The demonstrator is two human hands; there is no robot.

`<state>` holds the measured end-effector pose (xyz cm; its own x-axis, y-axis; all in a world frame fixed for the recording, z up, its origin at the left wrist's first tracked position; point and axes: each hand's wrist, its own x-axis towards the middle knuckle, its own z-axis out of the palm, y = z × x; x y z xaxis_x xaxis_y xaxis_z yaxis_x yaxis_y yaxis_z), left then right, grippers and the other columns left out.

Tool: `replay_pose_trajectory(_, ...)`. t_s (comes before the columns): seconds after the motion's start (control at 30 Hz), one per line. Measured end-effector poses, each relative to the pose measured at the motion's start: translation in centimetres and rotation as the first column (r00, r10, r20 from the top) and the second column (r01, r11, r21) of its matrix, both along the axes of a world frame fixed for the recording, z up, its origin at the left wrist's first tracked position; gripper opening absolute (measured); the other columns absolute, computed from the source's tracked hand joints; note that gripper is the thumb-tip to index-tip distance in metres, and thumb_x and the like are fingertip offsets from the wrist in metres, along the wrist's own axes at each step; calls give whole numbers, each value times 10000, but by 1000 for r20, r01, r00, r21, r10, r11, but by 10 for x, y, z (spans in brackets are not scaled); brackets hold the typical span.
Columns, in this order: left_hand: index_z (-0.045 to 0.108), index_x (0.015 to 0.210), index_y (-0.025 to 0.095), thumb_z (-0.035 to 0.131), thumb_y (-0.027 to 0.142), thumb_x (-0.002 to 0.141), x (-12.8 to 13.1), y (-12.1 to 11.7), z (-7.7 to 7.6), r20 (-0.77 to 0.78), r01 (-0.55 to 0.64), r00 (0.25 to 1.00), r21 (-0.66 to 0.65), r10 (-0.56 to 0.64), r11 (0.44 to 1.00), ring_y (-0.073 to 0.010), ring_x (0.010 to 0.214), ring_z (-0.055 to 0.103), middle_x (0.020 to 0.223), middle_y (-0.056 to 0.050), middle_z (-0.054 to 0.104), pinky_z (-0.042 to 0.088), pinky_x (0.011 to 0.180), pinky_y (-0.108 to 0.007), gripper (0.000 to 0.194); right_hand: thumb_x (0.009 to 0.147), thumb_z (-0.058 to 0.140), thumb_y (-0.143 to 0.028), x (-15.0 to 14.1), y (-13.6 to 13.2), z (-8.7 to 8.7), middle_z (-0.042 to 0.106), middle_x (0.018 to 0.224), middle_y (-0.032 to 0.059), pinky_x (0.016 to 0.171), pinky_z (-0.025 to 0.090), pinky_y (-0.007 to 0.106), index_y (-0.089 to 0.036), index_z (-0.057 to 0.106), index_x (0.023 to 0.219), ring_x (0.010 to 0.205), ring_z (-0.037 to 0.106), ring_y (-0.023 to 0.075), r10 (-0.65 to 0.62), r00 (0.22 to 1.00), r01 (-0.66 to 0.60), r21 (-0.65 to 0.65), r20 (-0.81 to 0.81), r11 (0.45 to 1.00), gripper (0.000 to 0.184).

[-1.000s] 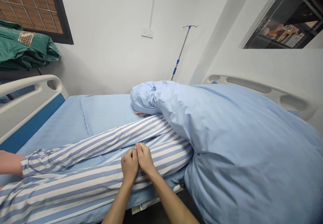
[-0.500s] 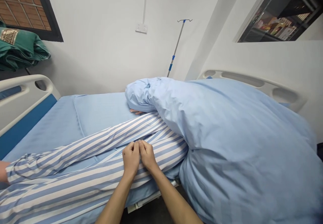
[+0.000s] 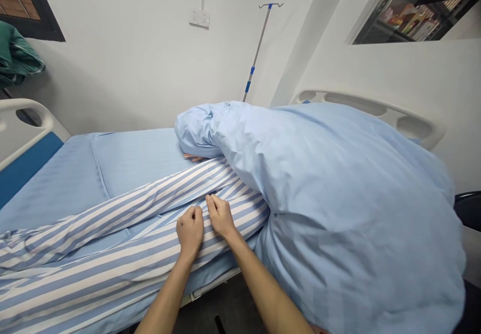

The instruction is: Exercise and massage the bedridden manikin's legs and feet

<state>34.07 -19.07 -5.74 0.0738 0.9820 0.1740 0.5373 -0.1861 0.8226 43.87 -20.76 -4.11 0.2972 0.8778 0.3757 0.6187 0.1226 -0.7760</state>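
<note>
At the far left, a blue bedsheet (image 3: 56, 193) lay beneath striped pyjama trousers (image 3: 112, 266). The left hand (image 3: 190, 231) rested on the nearer trouser leg, its fingers (image 3: 192, 214) curled down onto the cloth, and the right hand (image 3: 221, 217) sat just beside it, its fingertips (image 3: 209, 201) gathered on the same stripes; whether either hand pinched the fabric could not be told. To the right, a light blue duvet (image 3: 338, 223) lay heaped against the trousers.
</note>
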Motion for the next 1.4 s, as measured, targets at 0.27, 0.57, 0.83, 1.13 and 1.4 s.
replay_pose_trajectory(0.27, 301, 487, 193, 396, 351, 801, 37, 4, 20, 355, 63, 934, -87, -28, 994, -86, 481, 313, 453, 55, 310, 243, 499, -225, 364, 900, 324, -385, 11, -1, -13, 374, 538, -40, 512, 284, 222, -187, 367, 591, 519, 363, 96, -5, 943, 34, 80, -333, 996, 369)
replay_pose_trajectory(0.57, 361, 510, 187, 352, 320, 829, 57, -3, 4, 119, 30, 992, -4, -29, 1000, -96, 496, 336, 474, 32, 409, 223, 536, -245, 345, 883, 357, -396, 28, -8, 2, 377, 516, -45, 499, 271, 226, -191, 360, 580, 494, 348, 94, -22, 981, 32, 50, -194, 998, 367)
replay_pose_trajectory(0.83, 317, 469, 179, 402, 303, 792, 64, -2, 14, 184, 76, 981, -31, -69, 997, -84, 485, 306, 446, 49, 329, 209, 522, -236, 356, 898, 334, -355, 44, -15, -8, 352, 492, -46, 506, 238, 242, -190, 359, 579, 472, 341, 97, -101, 995, 102, 48, -6, 994, 360)
replay_pose_trajectory(1.13, 389, 523, 193, 351, 316, 831, 85, -14, 13, 236, 112, 966, -17, -105, 994, -104, 504, 373, 483, 28, 421, 241, 537, -250, 334, 872, 342, -457, 51, -16, -4, 376, 526, -36, 491, 305, 227, -193, 371, 593, 509, 357, 109, -111, 952, 145, 101, -286, 984, 385)
replay_pose_trajectory(1.4, 475, 513, 211, 352, 312, 817, 83, -16, 8, 68, 150, 987, -57, -146, 987, -131, 552, 442, 541, -15, 556, 275, 573, -272, 343, 834, 329, -507, 84, -21, 7, 446, 480, -4, 503, 307, 254, -199, 448, 576, 481, 379, 132, -317, 944, 313, 55, 91, 948, 420)
